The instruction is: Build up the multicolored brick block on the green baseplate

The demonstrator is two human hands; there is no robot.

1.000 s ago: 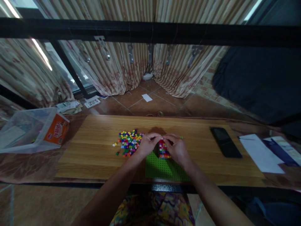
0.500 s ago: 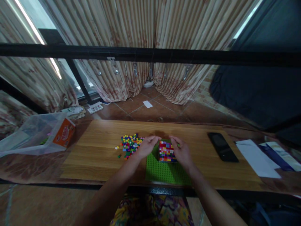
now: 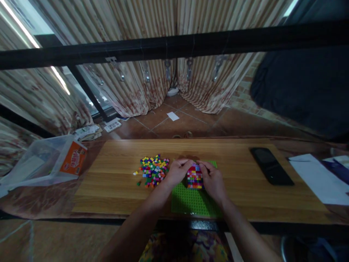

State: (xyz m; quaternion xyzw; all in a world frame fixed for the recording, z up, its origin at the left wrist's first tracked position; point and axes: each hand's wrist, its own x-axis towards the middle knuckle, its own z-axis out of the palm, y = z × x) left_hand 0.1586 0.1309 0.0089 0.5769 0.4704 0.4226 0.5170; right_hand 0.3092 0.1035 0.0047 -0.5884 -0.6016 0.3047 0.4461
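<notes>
A block of small multicoloured building bricks [image 3: 195,178] sits over the green baseplate [image 3: 191,203] on the wooden board. My left hand [image 3: 178,170] is closed, its thumb and fingers at the block's far left corner. My right hand [image 3: 214,179] is closed along the block's right side, with fingertips at its far edge. The two hands' fingertips nearly meet there and hide that edge. Whether a loose brick is between them I cannot make out. Left of my left hand lies a pile of loose coloured bricks [image 3: 154,169].
A black phone [image 3: 271,166] rests on the right of the wooden board [image 3: 114,182]. White papers [image 3: 320,178] lie beyond it. At the left stands a clear plastic bin [image 3: 40,160] with an orange label. A black metal bar [image 3: 152,49] crosses in front of the curtains.
My hands have moved closer together, and their fingertips now meet the block's far edge. More of the brick pile shows. The camera view has tilted and shifted slightly.
</notes>
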